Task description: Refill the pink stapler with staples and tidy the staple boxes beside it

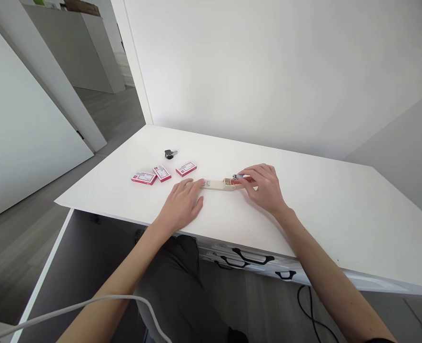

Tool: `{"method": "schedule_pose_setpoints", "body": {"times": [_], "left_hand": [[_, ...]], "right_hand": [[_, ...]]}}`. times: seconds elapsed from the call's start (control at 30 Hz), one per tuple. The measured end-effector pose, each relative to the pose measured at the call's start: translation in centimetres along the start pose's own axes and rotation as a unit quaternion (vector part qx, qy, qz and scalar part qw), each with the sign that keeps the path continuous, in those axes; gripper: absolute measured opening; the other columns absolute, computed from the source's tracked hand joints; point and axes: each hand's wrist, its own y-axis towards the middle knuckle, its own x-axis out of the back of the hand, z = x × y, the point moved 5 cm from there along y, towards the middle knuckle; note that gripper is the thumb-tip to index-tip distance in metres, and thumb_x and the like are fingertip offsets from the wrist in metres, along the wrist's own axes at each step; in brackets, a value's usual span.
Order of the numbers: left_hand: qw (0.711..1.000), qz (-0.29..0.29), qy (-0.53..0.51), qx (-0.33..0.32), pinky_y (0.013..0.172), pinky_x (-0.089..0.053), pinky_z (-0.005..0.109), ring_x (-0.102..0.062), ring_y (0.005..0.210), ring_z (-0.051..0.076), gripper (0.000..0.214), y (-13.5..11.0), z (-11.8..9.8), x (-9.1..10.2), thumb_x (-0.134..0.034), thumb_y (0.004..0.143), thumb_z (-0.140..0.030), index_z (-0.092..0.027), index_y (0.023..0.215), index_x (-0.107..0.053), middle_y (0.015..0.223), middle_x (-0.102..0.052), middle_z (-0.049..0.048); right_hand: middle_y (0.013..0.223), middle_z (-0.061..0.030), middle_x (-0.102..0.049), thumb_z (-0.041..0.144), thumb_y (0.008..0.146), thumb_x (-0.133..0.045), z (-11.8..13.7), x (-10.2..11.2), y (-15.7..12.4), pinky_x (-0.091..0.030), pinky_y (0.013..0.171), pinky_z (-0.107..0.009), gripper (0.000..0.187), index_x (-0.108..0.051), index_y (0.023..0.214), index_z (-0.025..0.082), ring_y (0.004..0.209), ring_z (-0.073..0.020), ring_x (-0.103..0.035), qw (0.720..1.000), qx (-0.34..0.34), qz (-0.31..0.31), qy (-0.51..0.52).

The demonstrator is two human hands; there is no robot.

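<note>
Stapler (216, 185), by the look of it, lies unfolded lengthwise midway between the far and near edges of the white desk (321, 205), pale arm to the left and orange part to the right, so each half falls under one hand. The left hand (183, 202) is unclenched, fingers laid over the pale left end, probably steadying that half. The right hand (264, 186) is closed on the orange part, thumb on the near side, fingers on the far side, a hold that seems suited to fine work, though they hide exactly what they pinch. Three small red-and-white boxes (162, 173) and, beyond them, a black piece (169, 154) lie farther left, which leaves both hands room.
</note>
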Motion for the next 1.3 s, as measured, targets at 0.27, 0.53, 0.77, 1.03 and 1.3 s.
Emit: {"method": "schedule_pose_setpoints", "body": {"times": [0.27,0.53,0.77,1.03,1.3], "left_hand": [[1.0,-0.001,-0.005,0.0,0.118,-0.044,0.055,-0.047,0.148,0.035,0.051,0.01,-0.02,0.02,-0.042,0.107,-0.032,-0.018,0.155,-0.047,0.143,-0.067,0.016],[1.0,-0.004,-0.008,0.001,0.118,-0.044,0.056,-0.047,0.148,0.035,0.051,0.01,0.02,-0.05,-0.043,0.106,-0.031,-0.019,0.156,-0.047,0.142,-0.067,0.0156],[1.0,0.0,-0.007,0.001,0.118,-0.044,0.054,-0.047,0.148,0.035,0.05,0.02,0.09,-0.11,-0.043,0.107,-0.032,-0.019,0.155,-0.047,0.141,-0.067,0.0149],[1.0,-0.001,-0.005,-0.001,0.118,-0.044,0.054,-0.048,0.147,0.034,0.049,0.0,0.08,-0.13,-0.042,0.107,-0.032,-0.019,0.154,-0.047,0.141,-0.067,0.015],[1.0,0.0,-0.012,0.002,0.118,-0.044,0.055,-0.047,0.147,0.035,0.05,0.01,0.11,-0.14,-0.043,0.106,-0.032,-0.019,0.154,-0.047,0.141,-0.067,0.0156]], "right_hand": [[0.099,-0.004,-0.08,0.029,0.104,-0.064,0.08,0.03,-0.05,-0.046,0.095,-0.047,0.009,-0.073,0.103,0.027,0.097,-0.026,-0.069,1.0,0.001,0.003,-0.003],[0.098,-0.0052,-0.081,0.031,0.104,-0.063,0.05,-0.04,-0.01,-0.046,0.094,-0.05,0.012,-0.075,0.103,0.027,0.097,-0.0281,-0.069,1.0,-0.005,0.019,-0.01],[0.099,-0.0036,-0.081,0.027,0.103,-0.065,0.2,0.1,0.0,-0.047,0.093,-0.047,0.009,-0.075,0.103,0.026,0.096,-0.0259,-0.069,1.0,-0.002,0.013,-0.006],[0.096,-0.0034,-0.08,0.023,0.108,-0.054,-0.08,0.25,0.08,-0.048,0.095,-0.047,0.02,-0.072,0.101,0.027,0.092,-0.0252,-0.071,1.0,-0.014,0.018,0.01],[0.096,-0.0024,-0.08,0.028,0.108,-0.058,-0.23,0.32,0.07,-0.049,0.094,-0.047,0.016,-0.072,0.1,0.028,0.089,-0.0239,-0.072,0.999,-0.022,0.016,0.021]]}}
